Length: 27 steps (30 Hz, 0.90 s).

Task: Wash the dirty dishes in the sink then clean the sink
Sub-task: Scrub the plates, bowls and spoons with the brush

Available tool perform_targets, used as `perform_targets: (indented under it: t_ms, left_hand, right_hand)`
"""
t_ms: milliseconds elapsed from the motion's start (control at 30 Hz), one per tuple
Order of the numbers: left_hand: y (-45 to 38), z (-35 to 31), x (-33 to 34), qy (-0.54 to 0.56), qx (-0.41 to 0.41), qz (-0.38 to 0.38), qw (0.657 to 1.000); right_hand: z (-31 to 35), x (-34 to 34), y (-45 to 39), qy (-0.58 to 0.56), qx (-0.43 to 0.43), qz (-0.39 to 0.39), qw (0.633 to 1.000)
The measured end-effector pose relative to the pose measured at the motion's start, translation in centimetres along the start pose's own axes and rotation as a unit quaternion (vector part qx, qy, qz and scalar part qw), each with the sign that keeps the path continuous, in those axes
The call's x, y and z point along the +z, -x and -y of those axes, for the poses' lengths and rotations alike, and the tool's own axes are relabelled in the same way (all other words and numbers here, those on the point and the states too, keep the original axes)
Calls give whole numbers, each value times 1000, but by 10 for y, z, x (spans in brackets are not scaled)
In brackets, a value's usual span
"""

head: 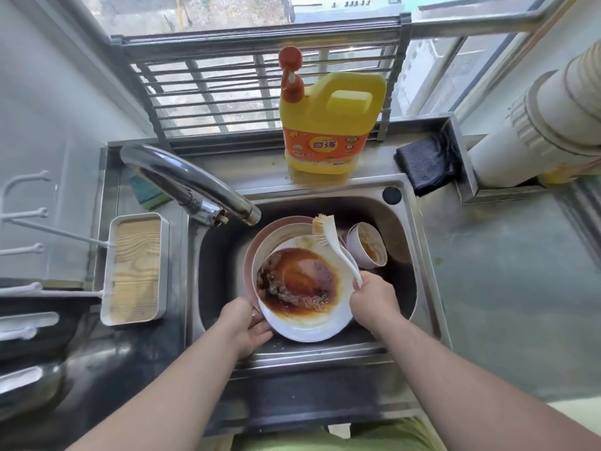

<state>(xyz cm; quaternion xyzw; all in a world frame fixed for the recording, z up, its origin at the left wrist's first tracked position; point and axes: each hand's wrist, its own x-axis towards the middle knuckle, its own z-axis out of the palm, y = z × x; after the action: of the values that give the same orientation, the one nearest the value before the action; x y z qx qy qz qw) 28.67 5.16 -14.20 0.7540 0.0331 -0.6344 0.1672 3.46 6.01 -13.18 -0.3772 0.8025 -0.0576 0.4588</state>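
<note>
Pink plate (pixel 250 252) mostly under white plate (pixel 305 327)

Both forearms are bare to the frame edge, sleeveless, with light green clothing (pixel 374 437) below between them.

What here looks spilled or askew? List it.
Brown sauce pools in the tilted white plate held by the left hand; the right hand grips the white dish brush. Nothing spilled outside the steel sink.

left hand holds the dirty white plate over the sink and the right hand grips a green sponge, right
Not quite. The head view shows the right hand gripping a white dish brush, not a green sponge. The rest holds: the left hand holds the dirty white plate over the sink.
</note>
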Motion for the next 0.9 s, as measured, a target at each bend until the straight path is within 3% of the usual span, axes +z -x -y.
perform_targets:
  t_ms: [200,400,600,700,767,833,900]
  left_hand:
    - [15,0,-20,-49,-6,67,996]
    - [39,-1,-12,-38,-22,101,994]
    - [57,-8,-13,-14,-60,152,986]
    - [65,-18,-22,-30,-74,162,984]
    - [73,-24,-30,-50,-56,153,985]
    - [81,-27,-33,-52,-11,134,990]
    - [92,-30,-30,-34,62,111,991]
  right_hand:
    - [16,-17,38,51,1,58,997]
    - [41,-35,78,-154,78,117,978]
    - [52,-69,99,-167,63,156,972]
    - [51,-85,105,-93,24,130,987]
    - [49,-93,107,40,-19,96,994]
    - [51,-97,107,190,-65,54,978]
    - [55,-91,107,243,-113,37,963]
